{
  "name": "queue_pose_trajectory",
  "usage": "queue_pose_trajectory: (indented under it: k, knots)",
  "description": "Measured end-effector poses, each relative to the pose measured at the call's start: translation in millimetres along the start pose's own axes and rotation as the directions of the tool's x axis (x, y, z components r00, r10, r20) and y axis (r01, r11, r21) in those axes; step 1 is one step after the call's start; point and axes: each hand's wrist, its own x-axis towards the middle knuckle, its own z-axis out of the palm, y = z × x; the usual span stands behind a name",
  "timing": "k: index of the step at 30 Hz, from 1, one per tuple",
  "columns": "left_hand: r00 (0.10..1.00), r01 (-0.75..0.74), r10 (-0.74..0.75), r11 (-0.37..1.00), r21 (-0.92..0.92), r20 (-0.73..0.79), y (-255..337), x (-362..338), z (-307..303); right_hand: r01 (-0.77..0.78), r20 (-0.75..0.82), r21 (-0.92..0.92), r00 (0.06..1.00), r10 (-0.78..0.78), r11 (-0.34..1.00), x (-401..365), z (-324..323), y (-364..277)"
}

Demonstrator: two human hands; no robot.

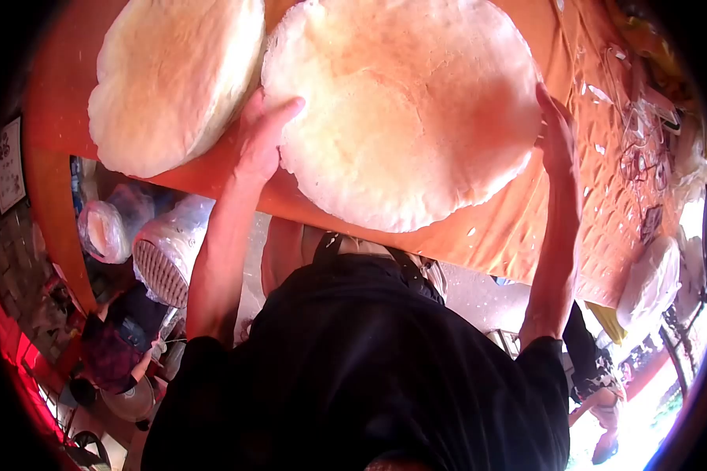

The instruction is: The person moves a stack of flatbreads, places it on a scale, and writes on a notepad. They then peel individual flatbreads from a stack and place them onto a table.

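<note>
A large round pale flatbread [404,106] lies on an orange-covered table [518,235]. My left hand [261,133] presses against its left rim, thumb laid along the edge. My right hand [556,129] cups its right rim with the fingers flat against the side. Both arms are bare and stretched out from my black shirt. A second round flatbread [173,78] lies at the upper left, its edge touching the first one just above my left hand.
Clear plastic bags and small items [644,118] lie on the cloth at the right. A white bundle [652,282] sits near the table's right corner. Under the table edge at the left are wrapped bags [106,228] and a white ribbed object [165,263]. Other people [118,353] are at the lower left and lower right.
</note>
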Motion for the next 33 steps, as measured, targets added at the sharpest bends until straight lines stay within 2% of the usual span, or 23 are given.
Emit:
queue_pose_trajectory:
  k: [1, 2, 3, 5, 6, 9, 10, 13, 15, 17, 18, 19, 21, 22, 23, 26, 28, 31, 33]
  knots:
    - [0.998, -0.01, 0.008, 0.999, 0.045, 0.058, -1.0, 1.8, -3.4, 0.034, -0.025, -0.054, 0.999, -0.035, 0.998, 3.8, 0.6, -3.6]
    - [0.993, -0.022, 0.012, 0.996, 0.089, 0.117, -2.2, 3.8, -4.9, 0.228, -0.047, 0.008, 0.973, -0.228, 0.974, 2.3, 10.2, 6.3]
    - [0.997, 0.059, -0.064, 0.992, 0.112, 0.037, 28.1, -21.3, -28.6, 0.258, 0.148, 0.128, 0.95, -0.276, 0.958, -4.6, 40.4, 29.0]
    - [0.99, 0.137, -0.131, 0.982, -0.13, 0.059, 17.4, -8.3, -11.9, 0.199, 0.105, 0.11, 0.972, -0.211, 0.974, -20.2, 12.7, 9.2]
    - [0.98, 0.2, -0.197, 0.951, -0.234, 0.035, 11.7, -1.8, -8.4, 0.086, 0.109, 0.145, 0.989, -0.102, 0.986, -16.1, 0.5, 6.8]
    - [0.976, 0.204, -0.217, 0.906, -0.37, 0.007, 1.1, -9.1, -9.7, -0.047, 0.206, 0.294, 0.978, -0.015, 0.955, -14.9, -0.5, 12.9]
    - [0.983, 0.171, -0.185, 0.917, -0.361, -0.004, 1.0, -13.6, -9.3, -0.054, 0.242, 0.301, 0.97, -0.021, 0.952, 0.5, -3.4, 22.2]
    - [0.995, 0.069, -0.089, 0.954, -0.293, -0.054, -2.3, -23.4, -5.7, -0.066, 0.15, 0.24, 0.988, 0.03, 0.968, 10.2, 5.1, 8.4]
    - [0.995, 0.006, -0.026, 0.978, -0.208, -0.097, -15.6, -25.3, -2.7, 0.079, 0.165, 0.007, 0.983, -0.079, 0.997, 12.5, 9.4, 9.0]
    - [0.951, -0.119, 0.086, 0.988, -0.096, -0.296, -28.0, -17.9, 13.4, 0.246, 0.21, -0.209, 0.956, -0.202, 0.946, 19.0, 12.5, 8.0]
    - [0.928, -0.108, 0.077, 0.992, -0.064, -0.363, -29.0, -13.5, 20.7, 0.289, 0.185, -0.284, 0.952, -0.244, 0.914, 26.9, 7.7, 18.2]
    - [0.899, -0.092, 0.068, 0.995, -0.034, -0.432, -29.5, -11.0, 24.8, 0.276, 0.137, -0.254, 0.959, -0.249, 0.927, 10.9, 13.8, 7.9]
    - [0.912, -0.067, 0.057, 0.998, -0.011, -0.406, -34.8, -4.8, 21.3, 0.234, 0.112, -0.176, 0.97, -0.217, 0.956, 9.9, 7.6, 12.9]
    - [0.915, -0.004, 0.002, 1.0, -0.004, -0.403, -27.7, -6.4, 26.2, 0.252, 0.047, -0.188, 0.968, -0.248, 0.949, -1.8, 9.6, 5.8]
    - [0.935, -0.003, -0.021, 0.998, -0.067, -0.355, -27.8, -5.2, 26.6, 0.27, -0.02, -0.202, 0.96, -0.28, 0.941, -14.4, 9.3, -5.1]
    - [0.977, -0.111, 0.088, 0.987, -0.112, -0.192, 9.1, -14.2, 43.9, 0.25, -0.107, -0.086, 0.96, -0.259, 0.964, -38.1, -7.2, -31.9]
    - [0.991, -0.127, 0.119, 0.981, -0.145, -0.067, 45.7, -22.4, 47.2, 0.305, -0.115, 0.003, 0.946, -0.303, 0.952, -49.0, -12.4, -51.3]
    - [0.989, -0.144, 0.148, 0.976, -0.162, 0.016, 82.7, -13.2, 22.9, 0.4, -0.071, 0.161, 0.917, -0.394, 0.902, -57.1, 0.6, -85.0]
    - [0.957, -0.281, 0.29, 0.938, -0.202, 0.017, 114.8, -12.5, -7.8, 0.446, -0.001, 0.296, 0.884, -0.467, 0.845, -55.9, 23.7, -112.4]
